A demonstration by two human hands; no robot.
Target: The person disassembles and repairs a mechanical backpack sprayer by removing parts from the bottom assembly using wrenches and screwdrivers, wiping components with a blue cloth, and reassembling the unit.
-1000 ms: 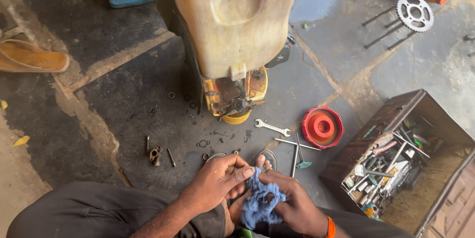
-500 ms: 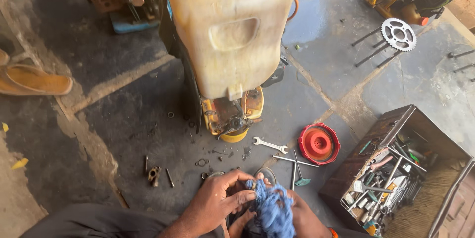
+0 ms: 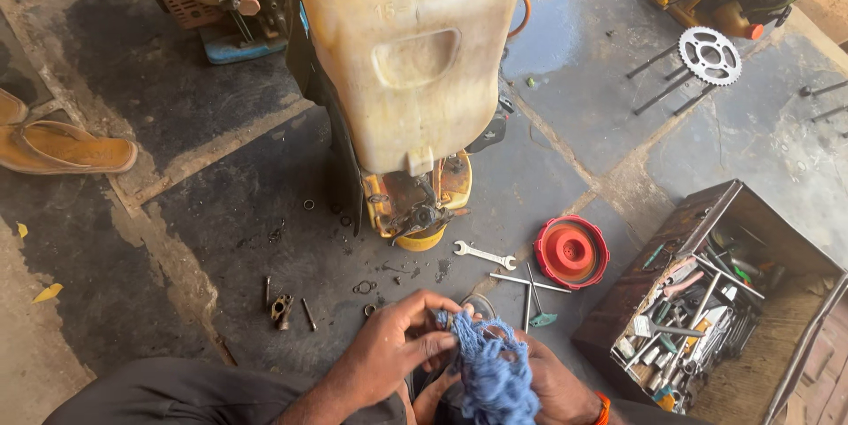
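Blue frayed rag (image 3: 491,370) is bunched between both hands at the bottom of the view. The left hand (image 3: 395,347) pinches its top edge, fingers (image 3: 439,343) curled onto the cloth. The right hand (image 3: 555,385) cups the rag from beneath, mostly hidden by it, so its grip cannot be told exactly. Just beyond the fingertips lie a spanner (image 3: 484,254), thin rods and a red cap (image 3: 571,251) on the stone floor (image 3: 177,125). Farther off stands a yellowed tank (image 3: 402,45). To the right of the fingers sits an open toolbox (image 3: 707,301).
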